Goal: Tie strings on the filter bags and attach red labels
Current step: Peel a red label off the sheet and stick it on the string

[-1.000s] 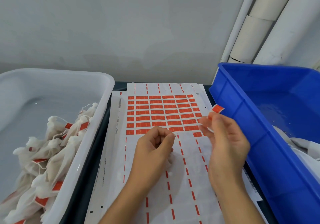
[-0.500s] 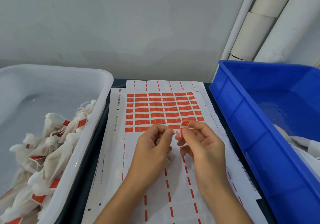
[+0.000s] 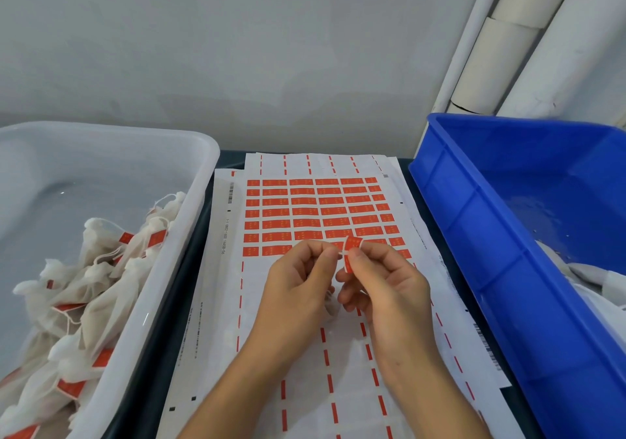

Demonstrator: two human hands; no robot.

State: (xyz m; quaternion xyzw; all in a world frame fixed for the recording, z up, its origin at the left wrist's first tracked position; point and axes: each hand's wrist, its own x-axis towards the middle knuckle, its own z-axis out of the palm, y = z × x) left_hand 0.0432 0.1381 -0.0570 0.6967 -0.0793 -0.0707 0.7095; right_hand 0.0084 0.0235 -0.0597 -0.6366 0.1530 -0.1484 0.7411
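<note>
My right hand (image 3: 382, 282) pinches a small red label (image 3: 351, 252), bent over between thumb and fingers, above the label sheet (image 3: 315, 211). My left hand (image 3: 298, 279) is curled beside it, fingertips pinching what looks like a thin white string that meets the label. A white filter bag (image 3: 330, 306) is mostly hidden under and between my palms. The sheet lies flat in the middle, with rows of red labels on its far half and peeled, blank rows nearer me.
A white tub (image 3: 142, 306) on the left holds several tied filter bags with red labels (image 3: 98, 289). A blue bin (image 3: 508, 269) on the right holds white material at its near corner. White pipes (image 3: 501, 42) rise at the back right against the grey wall.
My right hand brought the red label from the right, near the blue bin, in to my left hand's fingertips. The label is now folded over between the two hands.
</note>
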